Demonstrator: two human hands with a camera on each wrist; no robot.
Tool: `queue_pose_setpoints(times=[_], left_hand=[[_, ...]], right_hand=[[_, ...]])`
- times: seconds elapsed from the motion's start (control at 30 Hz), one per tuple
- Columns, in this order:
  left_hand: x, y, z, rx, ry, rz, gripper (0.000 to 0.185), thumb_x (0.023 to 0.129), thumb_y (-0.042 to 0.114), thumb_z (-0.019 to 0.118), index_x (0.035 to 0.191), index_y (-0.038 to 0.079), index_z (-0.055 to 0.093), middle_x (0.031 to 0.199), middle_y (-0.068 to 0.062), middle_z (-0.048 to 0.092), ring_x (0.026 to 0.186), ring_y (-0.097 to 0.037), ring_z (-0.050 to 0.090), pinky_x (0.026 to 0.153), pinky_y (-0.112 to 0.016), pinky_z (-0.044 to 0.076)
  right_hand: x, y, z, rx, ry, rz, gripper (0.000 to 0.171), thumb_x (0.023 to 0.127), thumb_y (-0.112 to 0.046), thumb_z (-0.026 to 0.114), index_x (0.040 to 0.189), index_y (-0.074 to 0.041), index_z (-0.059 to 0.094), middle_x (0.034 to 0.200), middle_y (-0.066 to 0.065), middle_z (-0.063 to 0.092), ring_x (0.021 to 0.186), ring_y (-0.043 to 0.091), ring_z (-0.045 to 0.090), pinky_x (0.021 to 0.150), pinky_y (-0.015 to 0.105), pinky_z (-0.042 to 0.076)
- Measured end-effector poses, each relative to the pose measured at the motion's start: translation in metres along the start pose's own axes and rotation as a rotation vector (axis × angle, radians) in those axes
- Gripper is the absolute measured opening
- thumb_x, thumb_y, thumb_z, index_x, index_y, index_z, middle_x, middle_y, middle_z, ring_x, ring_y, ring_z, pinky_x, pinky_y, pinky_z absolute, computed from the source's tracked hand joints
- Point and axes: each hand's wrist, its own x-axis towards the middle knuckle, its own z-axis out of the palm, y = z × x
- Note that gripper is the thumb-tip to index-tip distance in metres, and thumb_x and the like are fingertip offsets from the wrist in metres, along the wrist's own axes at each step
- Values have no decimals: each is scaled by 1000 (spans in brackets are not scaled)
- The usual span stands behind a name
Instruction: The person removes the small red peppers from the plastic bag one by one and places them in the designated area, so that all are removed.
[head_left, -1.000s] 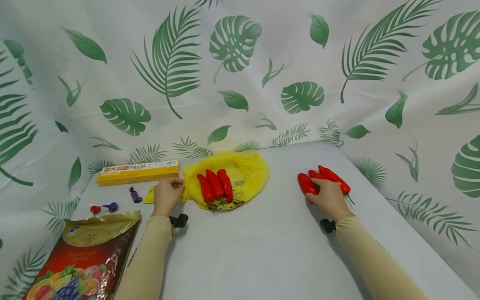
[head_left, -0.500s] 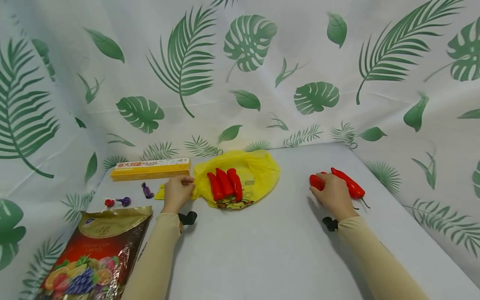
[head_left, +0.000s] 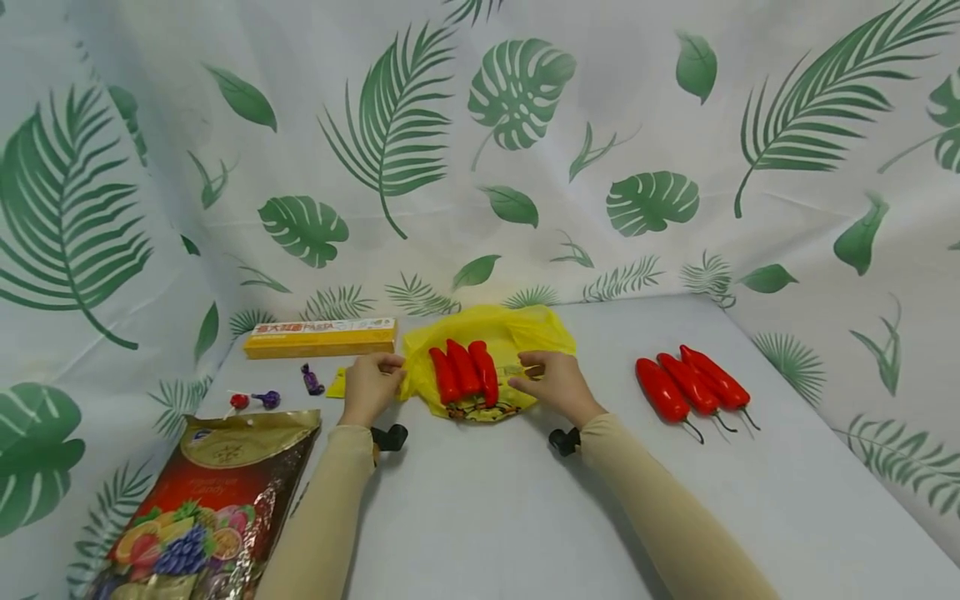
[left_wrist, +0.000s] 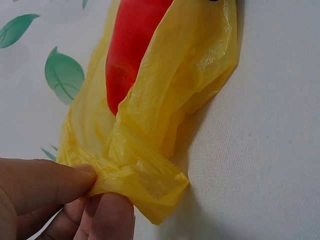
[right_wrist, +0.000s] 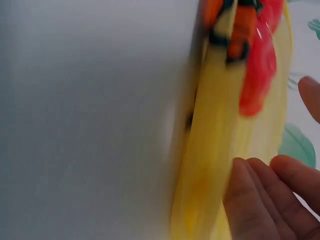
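1. Lying nearest, at 7 o'clock: candy pouch [head_left: 213, 500].
2. Pinching the bunched left rim of the yellow bag [head_left: 495, 350] with the left hand [head_left: 370, 385], thumb over fingertips.
3. Arriving at the bag's 3 o'clock edge: right hand [head_left: 557, 385], fingers loosely spread, touching plastic without clamping.
4. Judging best: gripping both rims evenly, lifting gently, keeping the three peppers in the bag [head_left: 466, 373] from rolling.
5. Lying farther at 2 o'clock: three loose peppers [head_left: 693, 385].

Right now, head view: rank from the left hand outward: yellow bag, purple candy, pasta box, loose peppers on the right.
1. yellow bag: pinched at its left edge in the left hand.
2. purple candy: just left of the hand.
3. pasta box: behind and to the left, by the backdrop.
4. loose peppers: far right, past the right hand.
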Motion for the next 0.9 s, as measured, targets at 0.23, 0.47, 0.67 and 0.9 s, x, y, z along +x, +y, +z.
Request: queue_pose_setpoints(times=[0.23,0.47,0.67,0.9], left_hand=[[-1,2,6,-9,-32,25,20,94,13,72,111,5,77,100,-13,75,75,-17,65,63,-22,54],[-4,-3,-4,1,-6,50,20,94,11,72,112,2,77,100,-17,76,72,-17,67,61,-23,55],[-5,-7,-5,3,-12,61,21,94,12,72,112,2,77,101,-18,76,72,-16,68,61,-22,56],[-3,-6,-3,-7,-27,45,22,95,11,71,115,1,76,103,-19,76,74,-17,67,62,-23,58]], right_hand=[[19,-21,30,68,-51,114,62,87,-33,85,139,-5,65,125,12,75,108,26,73,94,38,62],[32,-36,48,45,-34,135,55,90,-27,81,137,-3,66,123,12,75,108,24,70,95,36,61],[27,-41,45,50,-34,154,47,92,-20,78,135,-3,68,122,13,75,109,24,69,95,38,62],[8,-34,21,67,10,126,47,92,-15,76,136,-2,67,123,14,75,111,26,71,91,36,63]])
